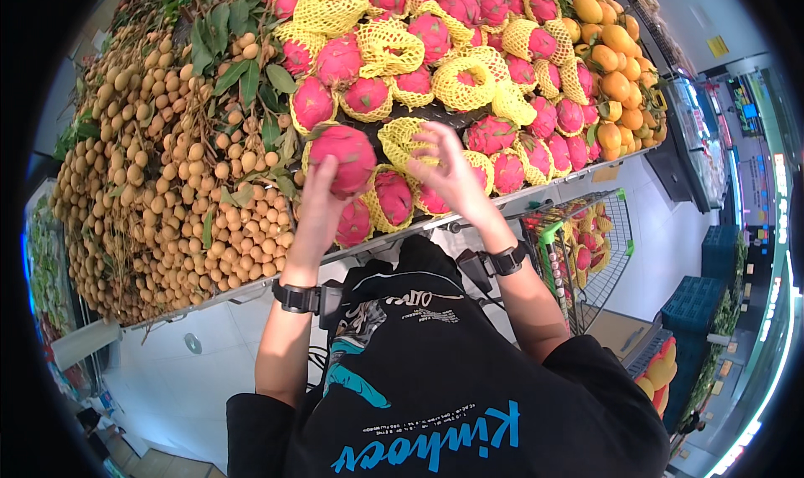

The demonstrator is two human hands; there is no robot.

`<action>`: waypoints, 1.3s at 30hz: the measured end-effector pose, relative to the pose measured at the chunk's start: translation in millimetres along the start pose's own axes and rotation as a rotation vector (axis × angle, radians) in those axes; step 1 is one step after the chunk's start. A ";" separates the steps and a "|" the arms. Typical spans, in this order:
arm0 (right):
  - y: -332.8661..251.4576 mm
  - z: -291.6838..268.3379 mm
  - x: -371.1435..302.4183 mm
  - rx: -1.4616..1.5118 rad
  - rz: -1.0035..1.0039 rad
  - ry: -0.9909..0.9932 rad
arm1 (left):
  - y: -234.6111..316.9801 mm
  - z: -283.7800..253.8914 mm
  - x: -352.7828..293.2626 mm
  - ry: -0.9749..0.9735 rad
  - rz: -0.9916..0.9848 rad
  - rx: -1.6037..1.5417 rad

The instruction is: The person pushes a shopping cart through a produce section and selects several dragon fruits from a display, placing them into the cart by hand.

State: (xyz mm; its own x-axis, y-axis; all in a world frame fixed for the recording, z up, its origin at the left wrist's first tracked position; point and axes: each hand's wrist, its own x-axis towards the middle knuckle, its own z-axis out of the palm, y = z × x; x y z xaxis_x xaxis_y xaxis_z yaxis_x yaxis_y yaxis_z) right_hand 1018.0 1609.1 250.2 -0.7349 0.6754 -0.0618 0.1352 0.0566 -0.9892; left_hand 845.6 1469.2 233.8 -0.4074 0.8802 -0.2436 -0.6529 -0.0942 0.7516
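Note:
A bare pink dragon fruit [345,161] is gripped in my left hand [318,195], raised over the front of the display. My right hand [452,177] has its fingers apart and bent, with the tips at the right edge of a yellow foam net sleeve [397,141]. I see no firm grip on that sleeve. Just below the hands, a netted dragon fruit [394,198] lies in the front row. Between the rows, a strip of black mat [448,116] shows. More dragon fruits in yellow nets [339,59] are heaped behind.
Bunches of longans [184,160] with leaves fill the left of the stand. Orange fruits [618,51] are piled at the right end. The stand's metal front edge [368,245] runs close to my body. A wire cart [599,269] holding netted dragon fruits stands below right, near blue crates [691,302].

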 end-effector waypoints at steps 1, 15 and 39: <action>-5.5 6.4 -6.6 0.058 0.043 -0.084 | -5.1 8.6 2.3 0.007 -0.006 0.055; 54.0 -99.2 -78.1 1.215 0.216 0.213 | -55.7 37.1 106.8 0.042 0.466 1.376; -3.4 -39.0 -39.3 0.781 0.125 0.009 | -47.0 24.1 55.2 0.146 0.290 1.310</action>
State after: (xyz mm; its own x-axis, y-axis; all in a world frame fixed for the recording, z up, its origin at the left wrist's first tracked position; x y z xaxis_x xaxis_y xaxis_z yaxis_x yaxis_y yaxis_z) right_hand 1072.3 1611.1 261.2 -0.7394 0.6485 -0.1810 -0.2912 -0.5505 -0.7824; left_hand 869.2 1533.5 199.8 -0.5427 0.8396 0.0221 0.5197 0.3150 0.7942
